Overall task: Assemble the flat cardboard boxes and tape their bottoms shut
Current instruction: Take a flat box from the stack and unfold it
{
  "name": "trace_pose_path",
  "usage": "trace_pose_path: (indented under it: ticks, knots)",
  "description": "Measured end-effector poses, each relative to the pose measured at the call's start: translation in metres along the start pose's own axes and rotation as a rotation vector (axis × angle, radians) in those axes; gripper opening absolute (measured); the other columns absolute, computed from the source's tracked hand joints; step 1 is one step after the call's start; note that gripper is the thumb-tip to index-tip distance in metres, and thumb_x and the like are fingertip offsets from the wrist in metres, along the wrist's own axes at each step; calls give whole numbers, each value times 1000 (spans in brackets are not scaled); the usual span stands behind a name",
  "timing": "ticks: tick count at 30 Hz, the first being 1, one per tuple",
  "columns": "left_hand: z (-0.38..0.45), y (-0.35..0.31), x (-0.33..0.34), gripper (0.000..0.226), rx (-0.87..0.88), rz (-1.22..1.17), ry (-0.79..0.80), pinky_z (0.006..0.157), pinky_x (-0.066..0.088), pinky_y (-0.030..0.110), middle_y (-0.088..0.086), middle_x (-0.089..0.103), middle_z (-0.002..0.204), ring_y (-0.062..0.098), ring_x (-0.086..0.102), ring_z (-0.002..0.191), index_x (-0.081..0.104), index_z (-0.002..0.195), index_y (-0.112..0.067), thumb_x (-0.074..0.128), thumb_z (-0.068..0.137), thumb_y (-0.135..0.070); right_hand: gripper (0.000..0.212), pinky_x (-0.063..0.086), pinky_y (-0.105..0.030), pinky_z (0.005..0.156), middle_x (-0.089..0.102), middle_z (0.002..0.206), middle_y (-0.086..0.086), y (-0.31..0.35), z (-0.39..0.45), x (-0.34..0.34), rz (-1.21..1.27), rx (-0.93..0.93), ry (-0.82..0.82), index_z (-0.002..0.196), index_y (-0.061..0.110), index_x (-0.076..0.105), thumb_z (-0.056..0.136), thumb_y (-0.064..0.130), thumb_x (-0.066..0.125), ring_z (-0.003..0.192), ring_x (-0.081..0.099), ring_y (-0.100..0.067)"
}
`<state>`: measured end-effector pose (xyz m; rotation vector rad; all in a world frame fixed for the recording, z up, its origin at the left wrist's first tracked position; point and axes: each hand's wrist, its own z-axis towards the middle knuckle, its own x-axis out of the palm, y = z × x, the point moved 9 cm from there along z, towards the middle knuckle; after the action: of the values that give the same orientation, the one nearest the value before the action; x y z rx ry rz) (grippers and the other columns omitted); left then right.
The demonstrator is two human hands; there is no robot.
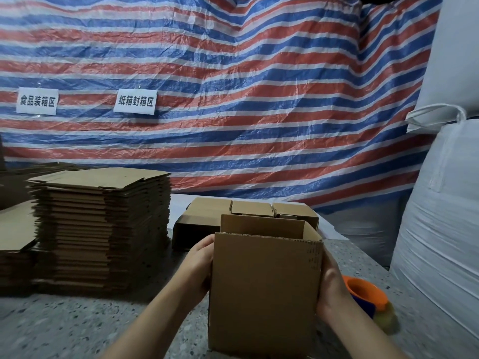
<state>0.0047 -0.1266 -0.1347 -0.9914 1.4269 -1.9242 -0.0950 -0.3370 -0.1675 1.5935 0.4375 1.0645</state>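
Observation:
An opened-up brown cardboard box (264, 288) stands in front of me on the speckled table (64, 330), its top open with flaps up. My left hand (199, 265) holds its left side and my right hand (330, 286) holds its right side; the fingers of both are hidden behind the box walls. A tall stack of flat cardboard boxes (101, 229) sits at the left. An orange and blue tape dispenser (365, 296) lies on the table just right of my right hand.
Several assembled boxes (207, 218) stand behind the one I hold. A lower stack of flat cardboard (15, 242) is at the far left. Big white sacks (440, 229) fill the right side. A striped tarp (233, 99) with two paper signs hangs behind.

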Motion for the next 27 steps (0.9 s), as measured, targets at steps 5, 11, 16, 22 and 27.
trace_pose_path:
  ticks: [5,11,16,22,27]
  knots:
    - [0,-2,0,13,11,14,0,55,48,30,16,68,80,24,62,64,73,90,-10,61,94,-13,65,52,-27,43,66,57,-6,-4,-2,-3,-115,102,-56,54,15,69,102,49,42,46,63,-20]
    - [-1,-4,4,39,19,58,-8,59,52,30,12,74,87,21,70,70,78,90,-16,49,99,-40,73,46,-22,36,60,49,-2,4,-5,-5,-218,146,-62,39,19,61,106,37,39,37,56,-14]
    - [-1,-5,5,66,48,96,112,100,46,38,2,72,116,18,66,112,73,108,-29,27,81,-69,73,46,-22,37,62,51,-2,4,-2,-3,-230,117,-36,41,20,64,108,37,37,39,59,-14]
    - [-4,-7,1,86,112,217,225,97,49,36,2,71,117,18,66,111,64,117,-24,58,61,-88,71,45,-21,35,61,49,-2,2,1,2,-180,92,18,43,19,63,108,33,38,37,57,-13]
    - [-3,-9,-2,67,100,196,198,94,50,40,9,70,115,25,67,106,68,116,-19,68,73,-70,51,52,-27,42,68,62,-9,3,0,3,-147,61,76,72,10,68,107,31,38,50,67,-20]
